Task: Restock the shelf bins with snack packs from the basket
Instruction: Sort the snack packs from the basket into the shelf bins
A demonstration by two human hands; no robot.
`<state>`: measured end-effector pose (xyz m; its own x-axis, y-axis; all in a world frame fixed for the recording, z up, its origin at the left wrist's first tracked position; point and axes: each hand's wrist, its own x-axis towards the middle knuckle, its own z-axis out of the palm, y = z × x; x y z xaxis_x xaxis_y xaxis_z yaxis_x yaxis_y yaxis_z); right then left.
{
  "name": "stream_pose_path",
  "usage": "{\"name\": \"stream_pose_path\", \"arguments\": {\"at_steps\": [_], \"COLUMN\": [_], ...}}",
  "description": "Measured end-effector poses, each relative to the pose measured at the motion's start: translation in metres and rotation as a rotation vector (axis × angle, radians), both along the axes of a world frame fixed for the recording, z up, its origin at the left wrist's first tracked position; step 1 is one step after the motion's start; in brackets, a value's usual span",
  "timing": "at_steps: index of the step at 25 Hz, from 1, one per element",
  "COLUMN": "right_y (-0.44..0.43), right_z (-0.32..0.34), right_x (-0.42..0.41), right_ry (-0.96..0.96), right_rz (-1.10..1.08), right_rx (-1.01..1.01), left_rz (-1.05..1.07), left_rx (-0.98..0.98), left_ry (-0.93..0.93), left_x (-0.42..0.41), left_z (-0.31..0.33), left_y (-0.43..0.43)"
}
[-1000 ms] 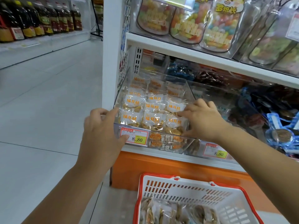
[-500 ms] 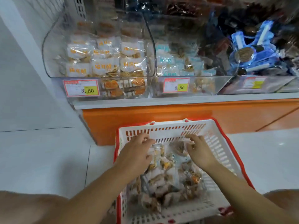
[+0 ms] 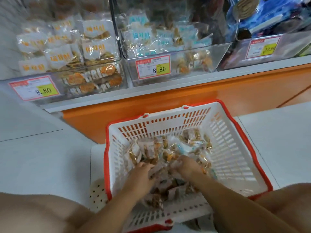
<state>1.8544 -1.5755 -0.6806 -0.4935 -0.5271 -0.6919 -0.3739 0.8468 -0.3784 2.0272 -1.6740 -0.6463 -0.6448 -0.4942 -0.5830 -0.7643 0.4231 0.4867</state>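
Now the left bin [image 3: 67, 47], tended a second ago, is left behind. The snack packs [image 3: 151, 148] in the basket [image 3: 235, 132] are dug into by the left hand [image 3: 143, 172] and right hand [image 3: 186, 167], fingers curled; whether anything is gripped cannot be told. Another load is likely being gathered.

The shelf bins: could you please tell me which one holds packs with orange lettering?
The leftmost bin: its white packs bear orange characters, while the middle bin shows light blue lettering and the right bin holds blue wrappers.
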Motion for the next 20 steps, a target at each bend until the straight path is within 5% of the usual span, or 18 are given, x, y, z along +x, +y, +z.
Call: {"name": "stream_pose_path", "arguments": {"at_steps": [4, 8, 14, 18, 20], "right_y": [-0.005, 0.000, 0.010, 0.014, 0.012], "right_z": [0.026, 0.080, 0.109, 0.112, 0.112], "right_x": [-0.017, -0.007, 0.011, 0.008, 0.010], "right_ry": [-0.105, -0.282, -0.425, -0.741, -0.731], "right_rz": [-0.293, -0.354, -0.233, -0.616, -0.634], "right_rx": [-0.290, -0.690, -0.763, -0.801, -0.755], "left_rz": [0.422, 0.930, 0.929, 0.912, 0.901], "left_rx": [0.292, 0.856, 1.059, 0.998, 0.994], "left_ry": [0.055, 0.226, 0.488, 0.618, 0.667], "left_x": [-0.008, -0.021, -0.020, -0.017, -0.016], "left_z": [0.007, 0.034, 0.063, 0.063, 0.066], "left_y": [-0.004, -0.008, -0.015, -0.014, -0.012]}}
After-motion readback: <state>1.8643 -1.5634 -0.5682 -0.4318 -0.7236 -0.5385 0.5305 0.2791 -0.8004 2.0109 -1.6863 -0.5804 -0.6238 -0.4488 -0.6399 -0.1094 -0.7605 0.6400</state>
